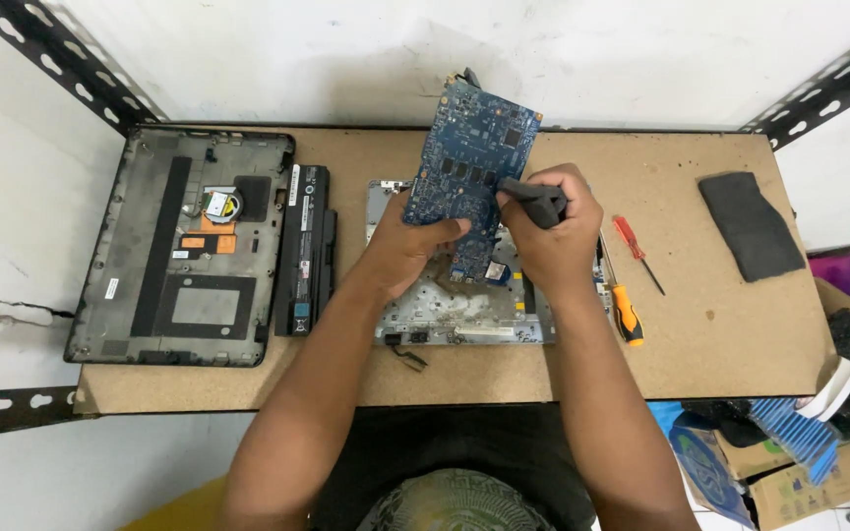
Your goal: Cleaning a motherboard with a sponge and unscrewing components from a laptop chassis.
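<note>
bottom cover (pixel 179 246): far left of the circuit board, lying open side up on the table (pixel 700 334), small fan showing inside.
battery (pixel 307 248): long black pack, just beside the cover's right edge, well left of the circuit board.
left hand (pixel 407 244): closed around the circuit board's lower left edge, thumb on the face, fingers tucked behind, forearm rising from the bottom of the view.
circuit board (pixel 472 157): blue, held up off the table and tilted, top corner leaning towards the wall, straight above the grey chassis.
chassis (pixel 464 310): grey, dusty laptop frame flat on the table, directly beneath the circuit board, partly hidden by both hands.
dark tool (pixel 533 197): stubby black thing, looks like a small brush, tip touching the circuit board's right side; its working end is hard to make out.
right hand (pixel 555 236): fist wrapped tight on the dark tool, knuckles up, wrist bent in towards the circuit board.
doing it well: my read, grip the board by its edges only, keep it steady, work with light strokes away from the chips.
screwdrivers (pixel 632 275): two, one red-handled and one orange-handled, just right of the circuit board and right hand.
dark cloth (pixel 750 224): grey pad, well right of the circuit board.
boxes (pixel 779 462): cardboard, off the table's right corner, far below-right of the circuit board.
</note>
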